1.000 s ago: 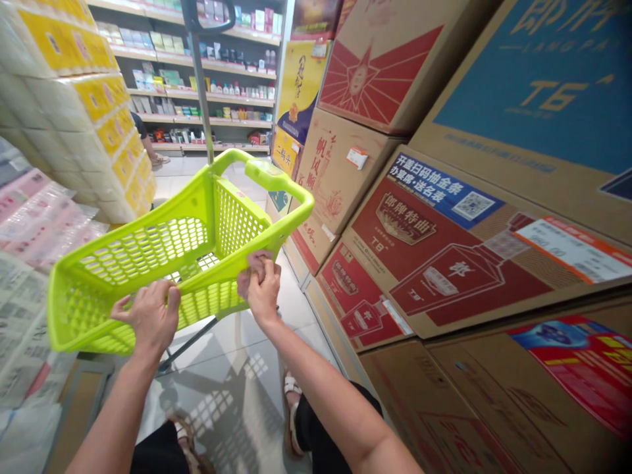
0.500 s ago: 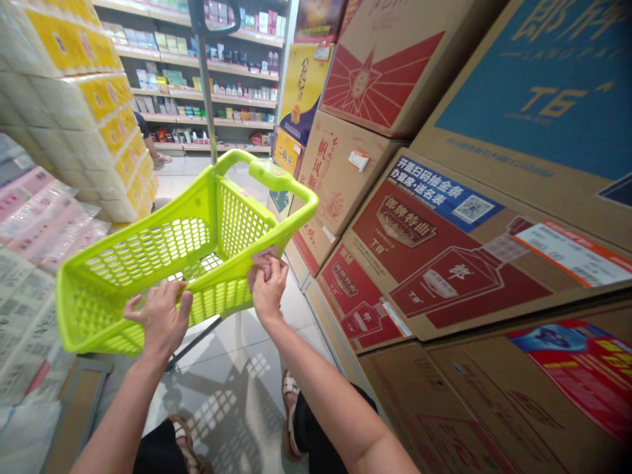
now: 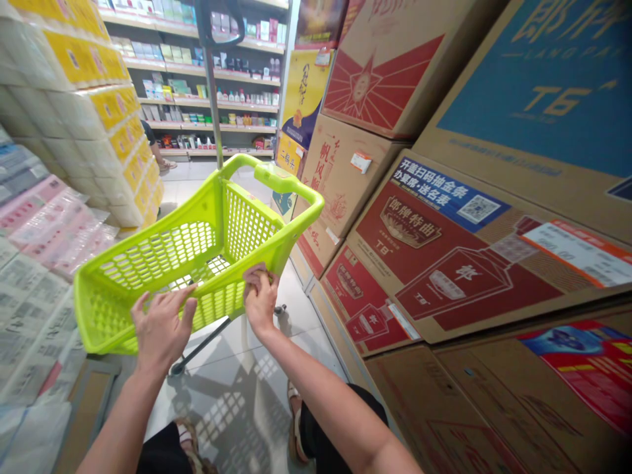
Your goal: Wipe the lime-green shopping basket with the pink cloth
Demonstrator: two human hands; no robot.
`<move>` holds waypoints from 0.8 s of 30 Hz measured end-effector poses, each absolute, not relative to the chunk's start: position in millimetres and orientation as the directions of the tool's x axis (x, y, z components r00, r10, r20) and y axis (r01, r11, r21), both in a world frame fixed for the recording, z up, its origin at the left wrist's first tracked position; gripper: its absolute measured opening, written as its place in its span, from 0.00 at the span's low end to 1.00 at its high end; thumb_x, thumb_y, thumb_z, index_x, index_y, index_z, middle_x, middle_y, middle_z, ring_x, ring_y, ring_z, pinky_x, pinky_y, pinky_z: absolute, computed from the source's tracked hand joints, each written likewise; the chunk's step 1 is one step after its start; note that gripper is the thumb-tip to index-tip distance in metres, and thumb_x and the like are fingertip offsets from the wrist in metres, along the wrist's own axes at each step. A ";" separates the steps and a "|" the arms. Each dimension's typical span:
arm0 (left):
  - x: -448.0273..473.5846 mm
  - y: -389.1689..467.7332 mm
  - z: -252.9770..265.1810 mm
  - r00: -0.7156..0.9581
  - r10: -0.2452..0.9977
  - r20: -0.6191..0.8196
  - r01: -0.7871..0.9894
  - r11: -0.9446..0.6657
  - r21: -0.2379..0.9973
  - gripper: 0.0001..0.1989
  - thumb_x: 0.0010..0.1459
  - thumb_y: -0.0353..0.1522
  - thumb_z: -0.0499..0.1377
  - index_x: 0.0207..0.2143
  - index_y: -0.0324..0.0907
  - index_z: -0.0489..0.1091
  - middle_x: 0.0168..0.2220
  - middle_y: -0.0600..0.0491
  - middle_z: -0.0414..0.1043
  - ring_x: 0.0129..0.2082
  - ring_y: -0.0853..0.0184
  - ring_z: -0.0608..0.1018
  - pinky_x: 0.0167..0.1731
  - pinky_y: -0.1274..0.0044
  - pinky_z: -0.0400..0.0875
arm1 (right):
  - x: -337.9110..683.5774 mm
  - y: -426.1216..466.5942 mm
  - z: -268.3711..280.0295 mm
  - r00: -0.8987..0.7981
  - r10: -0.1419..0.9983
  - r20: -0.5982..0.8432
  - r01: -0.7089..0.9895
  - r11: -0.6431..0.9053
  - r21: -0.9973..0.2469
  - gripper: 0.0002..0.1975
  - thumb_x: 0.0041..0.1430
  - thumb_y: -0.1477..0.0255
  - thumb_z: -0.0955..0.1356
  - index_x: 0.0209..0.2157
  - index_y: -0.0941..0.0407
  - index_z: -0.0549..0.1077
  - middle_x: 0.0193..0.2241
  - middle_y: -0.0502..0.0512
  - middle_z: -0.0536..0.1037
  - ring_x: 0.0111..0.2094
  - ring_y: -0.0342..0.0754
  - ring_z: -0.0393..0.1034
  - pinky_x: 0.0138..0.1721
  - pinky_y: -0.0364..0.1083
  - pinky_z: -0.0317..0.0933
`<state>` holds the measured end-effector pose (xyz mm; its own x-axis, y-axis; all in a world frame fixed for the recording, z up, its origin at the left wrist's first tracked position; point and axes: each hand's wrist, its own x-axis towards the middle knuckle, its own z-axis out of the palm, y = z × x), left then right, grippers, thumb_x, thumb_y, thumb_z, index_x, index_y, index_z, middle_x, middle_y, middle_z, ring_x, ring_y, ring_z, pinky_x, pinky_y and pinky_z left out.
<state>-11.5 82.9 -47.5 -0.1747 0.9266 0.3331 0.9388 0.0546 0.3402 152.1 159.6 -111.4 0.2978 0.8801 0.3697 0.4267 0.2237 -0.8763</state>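
Note:
In front of me stands a lime-green plastic shopping cart (image 3: 148, 251) with perforated walls, its handle end at the upper right. My left hand (image 3: 164, 324) rests on the cart's near rim, fingers spread and the thumb apart. With my right hand (image 3: 261, 304) I press a pinkish-brown cloth (image 3: 253, 270) against the outer side of the basket, just under the rim near the handle end. The fingers are bent over the cloth, which is bunched up and partly hidden by them.
Stacked liquor cartons (image 3: 444, 257) line the right side. On the left are piled yellow-and-white tissue packs (image 3: 99, 125) and pink packages (image 3: 44, 217). Shelves of small goods (image 3: 247, 79) stand at the back. A person's foot (image 3: 166, 164) shows beyond the tissue stack.
My right hand and the cloth have moved slightly down and left along the basket's side. The left hand stays at the rim. The whole view has shifted a little.

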 end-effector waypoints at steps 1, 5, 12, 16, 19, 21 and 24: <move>-13.7 82.1 -46.4 -0.229 0.919 0.321 0.938 0.120 0.327 0.25 0.66 0.44 0.39 0.47 0.48 0.73 0.46 0.48 0.77 0.48 0.56 0.74 0.58 0.56 0.46 | 152.0 159.2 -110.5 0.263 0.871 0.415 0.437 0.276 -0.856 0.18 0.54 0.84 0.61 0.42 0.54 0.73 0.44 0.57 0.66 0.51 0.49 0.65 0.56 0.49 0.61; -13.8 84.2 -48.4 -0.421 0.865 0.271 0.891 0.338 0.304 0.31 0.66 0.43 0.34 0.36 0.42 0.75 0.38 0.43 0.78 0.43 0.54 0.74 0.54 0.54 0.51 | 151.0 157.2 -107.1 0.194 0.857 0.478 0.461 0.350 -0.815 0.19 0.53 0.85 0.62 0.42 0.54 0.74 0.45 0.58 0.66 0.52 0.49 0.65 0.56 0.49 0.61; 1.2 84.9 -54.7 -0.350 0.881 0.319 0.905 0.230 0.359 0.28 0.67 0.40 0.33 0.39 0.45 0.73 0.40 0.45 0.78 0.42 0.56 0.72 0.50 0.54 0.51 | 147.6 150.6 -113.3 0.070 0.830 0.554 0.491 0.455 -0.743 0.16 0.57 0.84 0.62 0.40 0.53 0.75 0.49 0.58 0.65 0.55 0.49 0.63 0.56 0.50 0.60; 5.3 82.4 -56.9 -0.321 0.900 0.294 0.898 0.191 0.397 0.28 0.67 0.40 0.34 0.45 0.45 0.72 0.43 0.45 0.77 0.46 0.55 0.71 0.51 0.55 0.50 | 145.9 148.8 -110.0 0.106 0.841 0.530 0.509 0.412 -0.756 0.16 0.55 0.85 0.62 0.39 0.55 0.75 0.46 0.59 0.65 0.54 0.50 0.64 0.55 0.50 0.61; 6.0 81.4 -58.5 -0.301 0.915 0.270 0.890 0.167 0.424 0.30 0.67 0.41 0.32 0.48 0.45 0.72 0.45 0.45 0.76 0.49 0.55 0.70 0.52 0.56 0.50 | 145.8 148.8 -107.6 0.095 0.803 0.588 0.464 0.487 -0.740 0.13 0.58 0.83 0.63 0.38 0.54 0.75 0.46 0.57 0.65 0.54 0.48 0.64 0.57 0.50 0.60; 5.1 80.8 -57.9 -0.291 0.917 0.272 0.889 0.154 0.431 0.31 0.67 0.41 0.31 0.48 0.45 0.72 0.46 0.45 0.76 0.50 0.56 0.71 0.52 0.57 0.50 | 146.2 148.9 -111.5 0.092 0.801 0.591 0.467 0.490 -0.736 0.14 0.57 0.84 0.63 0.38 0.54 0.75 0.47 0.58 0.64 0.54 0.49 0.63 0.57 0.50 0.59; 1.7 79.2 -52.9 -0.277 0.919 0.280 0.888 0.133 0.441 0.32 0.67 0.41 0.30 0.48 0.46 0.73 0.47 0.46 0.76 0.51 0.57 0.71 0.53 0.59 0.51 | 145.6 147.1 -120.6 0.102 0.867 0.488 0.499 0.380 -0.779 0.16 0.51 0.87 0.62 0.35 0.56 0.75 0.44 0.58 0.65 0.51 0.49 0.65 0.55 0.50 0.62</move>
